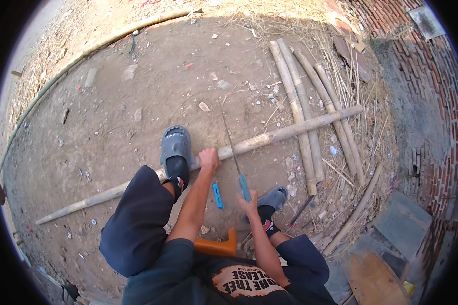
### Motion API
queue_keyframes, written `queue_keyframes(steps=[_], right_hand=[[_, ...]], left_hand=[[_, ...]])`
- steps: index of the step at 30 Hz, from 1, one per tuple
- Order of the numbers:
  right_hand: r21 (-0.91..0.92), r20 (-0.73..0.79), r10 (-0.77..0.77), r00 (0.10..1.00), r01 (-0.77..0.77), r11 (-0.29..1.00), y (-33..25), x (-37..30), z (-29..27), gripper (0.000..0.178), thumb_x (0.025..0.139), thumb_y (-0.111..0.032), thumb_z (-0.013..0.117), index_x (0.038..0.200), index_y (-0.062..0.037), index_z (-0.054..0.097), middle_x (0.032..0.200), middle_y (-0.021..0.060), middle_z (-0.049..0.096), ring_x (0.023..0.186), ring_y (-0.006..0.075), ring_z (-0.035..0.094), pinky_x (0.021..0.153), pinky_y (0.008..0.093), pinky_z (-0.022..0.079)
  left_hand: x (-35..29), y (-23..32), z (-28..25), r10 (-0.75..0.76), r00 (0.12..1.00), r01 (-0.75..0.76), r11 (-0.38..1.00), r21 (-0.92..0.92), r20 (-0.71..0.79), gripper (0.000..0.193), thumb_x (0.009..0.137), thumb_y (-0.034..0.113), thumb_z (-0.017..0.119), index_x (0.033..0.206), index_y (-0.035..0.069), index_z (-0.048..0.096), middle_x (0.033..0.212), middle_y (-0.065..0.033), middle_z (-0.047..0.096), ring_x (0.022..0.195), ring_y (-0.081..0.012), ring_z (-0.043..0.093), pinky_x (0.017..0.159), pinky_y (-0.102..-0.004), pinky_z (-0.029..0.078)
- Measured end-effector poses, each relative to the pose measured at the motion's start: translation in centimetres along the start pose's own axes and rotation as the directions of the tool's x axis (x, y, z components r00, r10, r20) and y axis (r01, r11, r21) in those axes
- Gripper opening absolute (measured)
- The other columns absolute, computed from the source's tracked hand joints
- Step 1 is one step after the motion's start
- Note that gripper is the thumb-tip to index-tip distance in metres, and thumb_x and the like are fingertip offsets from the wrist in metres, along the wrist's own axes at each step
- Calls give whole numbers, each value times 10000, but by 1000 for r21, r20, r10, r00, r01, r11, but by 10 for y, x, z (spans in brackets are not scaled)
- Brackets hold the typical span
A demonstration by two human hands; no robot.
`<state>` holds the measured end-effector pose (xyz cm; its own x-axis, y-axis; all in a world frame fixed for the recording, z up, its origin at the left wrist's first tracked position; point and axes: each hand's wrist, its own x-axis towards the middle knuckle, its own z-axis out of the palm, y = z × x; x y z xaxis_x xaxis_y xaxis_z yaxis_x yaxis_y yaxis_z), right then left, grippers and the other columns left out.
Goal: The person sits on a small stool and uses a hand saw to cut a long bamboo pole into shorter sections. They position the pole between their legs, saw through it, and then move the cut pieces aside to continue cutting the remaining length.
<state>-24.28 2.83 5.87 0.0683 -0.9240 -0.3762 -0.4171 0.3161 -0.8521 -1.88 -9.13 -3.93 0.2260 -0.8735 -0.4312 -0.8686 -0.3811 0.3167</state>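
Note:
A long bamboo pole (249,143) lies slantwise across the ground, its right end resting over several shorter bamboo pieces (296,109). My left hand (209,158) is closed around the pole, beside my left foot in a grey sandal (175,145) that presses on it. Gripped in my right hand (248,203) is the blue handle of a handsaw (245,188). Its thin blade crosses the pole just right of my left hand and points away from me. Between my forearms, a light-blue utility knife (218,196) lies on the dirt.
An orange L-shaped object (221,246) sits close to my body, partly hidden. My right sandal (274,197) stands on the ground. Dry straw and a brick wall (432,86) lie to the right, with flat grey slabs (403,223) nearer. Another long pole (122,33) curves along the far side.

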Motion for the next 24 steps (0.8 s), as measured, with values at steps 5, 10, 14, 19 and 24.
queue_keyframes(steps=[5,10,14,19,24], right_hand=[[-79,12,-25,1000,26,997,8,-35,-21,317,781,-111,710,596,-59,459,547,-14,448,519,73,411,481,311,334],[-161,-3,8,1000,-9,987,-3,-179,-73,341,772,-53,708,561,-69,441,528,-32,452,501,54,436,470,280,346],[-65,-46,104,994,-107,992,-11,-159,-68,332,771,-55,710,557,-63,456,500,-38,424,470,58,407,446,283,319],[-23,-15,-68,998,68,997,-9,-5,3,354,792,-148,718,582,-44,453,510,-12,388,499,87,374,464,339,321],[-62,-18,-63,998,62,996,20,-68,-36,317,773,-70,712,581,-62,460,524,-15,422,491,71,401,463,311,335]], left_hand=[[-3,-12,0,-24,1000,24,999,22,-1,277,670,136,796,940,128,736,970,-149,757,928,-335,747,785,-457,597],[-7,-9,5,-32,999,33,999,31,-24,267,671,135,795,932,134,737,964,-139,758,913,-328,750,784,-458,595],[-5,-13,7,-43,996,45,999,22,-84,249,672,133,794,915,133,740,960,-139,759,913,-323,751,773,-460,592],[1,-2,-2,42,997,-43,999,-2,-68,330,661,132,823,967,112,701,917,-170,745,892,-369,740,755,-493,592],[-2,-14,13,-1,998,2,1000,11,-66,317,657,129,798,960,125,704,911,-169,747,881,-361,744,746,-487,592]])
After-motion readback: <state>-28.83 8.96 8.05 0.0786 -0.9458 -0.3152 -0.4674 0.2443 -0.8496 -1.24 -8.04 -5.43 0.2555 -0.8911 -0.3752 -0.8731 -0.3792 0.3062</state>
